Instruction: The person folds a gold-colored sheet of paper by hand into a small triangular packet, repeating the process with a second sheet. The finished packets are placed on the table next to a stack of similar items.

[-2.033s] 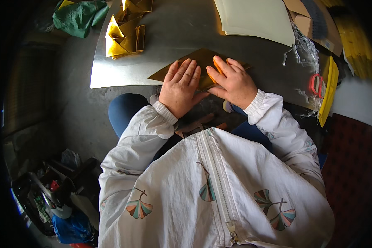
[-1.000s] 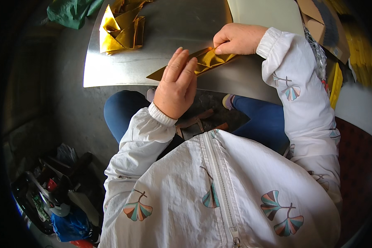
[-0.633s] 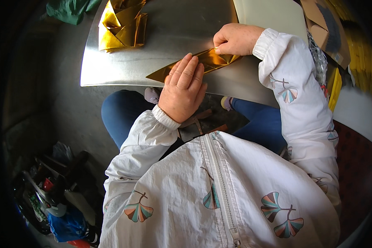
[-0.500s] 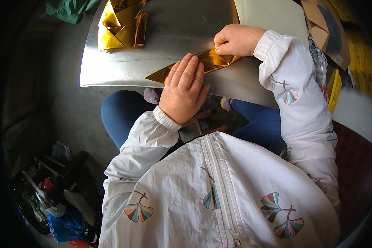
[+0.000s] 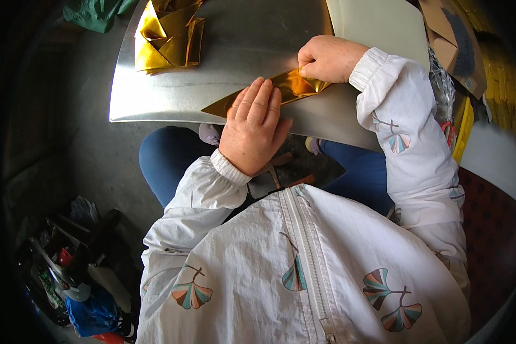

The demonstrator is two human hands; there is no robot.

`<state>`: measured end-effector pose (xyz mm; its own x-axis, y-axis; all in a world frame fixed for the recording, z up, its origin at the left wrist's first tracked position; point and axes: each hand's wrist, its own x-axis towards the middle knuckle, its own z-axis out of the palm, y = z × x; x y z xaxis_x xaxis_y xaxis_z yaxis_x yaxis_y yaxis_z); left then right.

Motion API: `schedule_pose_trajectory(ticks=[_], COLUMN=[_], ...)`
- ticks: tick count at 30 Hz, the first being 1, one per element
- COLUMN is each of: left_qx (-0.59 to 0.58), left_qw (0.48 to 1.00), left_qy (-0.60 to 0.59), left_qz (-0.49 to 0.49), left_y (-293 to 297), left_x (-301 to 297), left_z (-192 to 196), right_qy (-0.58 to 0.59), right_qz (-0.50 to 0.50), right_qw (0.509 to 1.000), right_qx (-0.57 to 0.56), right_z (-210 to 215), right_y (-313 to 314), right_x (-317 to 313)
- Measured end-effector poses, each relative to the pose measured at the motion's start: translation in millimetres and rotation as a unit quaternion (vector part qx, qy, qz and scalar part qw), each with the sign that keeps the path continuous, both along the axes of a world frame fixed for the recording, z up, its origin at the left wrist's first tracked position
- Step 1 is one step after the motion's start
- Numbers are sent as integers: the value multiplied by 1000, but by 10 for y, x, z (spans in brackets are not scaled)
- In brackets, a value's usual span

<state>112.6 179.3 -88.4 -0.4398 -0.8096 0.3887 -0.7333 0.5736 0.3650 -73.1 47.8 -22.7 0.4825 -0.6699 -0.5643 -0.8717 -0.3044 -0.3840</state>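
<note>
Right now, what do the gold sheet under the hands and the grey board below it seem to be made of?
The gold sheet looks like thin metallic foil paper: mirror-like glints, sharp creases, a folded pointed end. The grey board seems to be sheet metal with a dull brushed finish, judging by soft streaky reflections and a thin edge; coated board cannot be excluded. The folded pile looks like the same foil.
</note>
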Motion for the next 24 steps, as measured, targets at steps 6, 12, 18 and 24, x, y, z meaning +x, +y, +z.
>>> schedule_pose_trajectory(ticks=[6, 12, 18, 24], left_qx=[15, 13, 20, 21], left_qw=[1000, 999, 999, 999], left_qy=[-15, -38, -44, -40], left_qz=[-5, 1, 12, 13], left_y=[13, 17, 38, 41], left_x=[-17, -23, -50, -44], left_z=[-5, -35, -55, -61], right_qy=[52, 87, 50, 10], right_qz=[1, 6, -37, -51], right_qw=[999, 996, 990, 881], right_qx=[11, -23, -129, -471], right_z=[49, 23, -47, -87], right_y=[-8, 32, 141, 498], right_x=[66, 109, -118, -238])
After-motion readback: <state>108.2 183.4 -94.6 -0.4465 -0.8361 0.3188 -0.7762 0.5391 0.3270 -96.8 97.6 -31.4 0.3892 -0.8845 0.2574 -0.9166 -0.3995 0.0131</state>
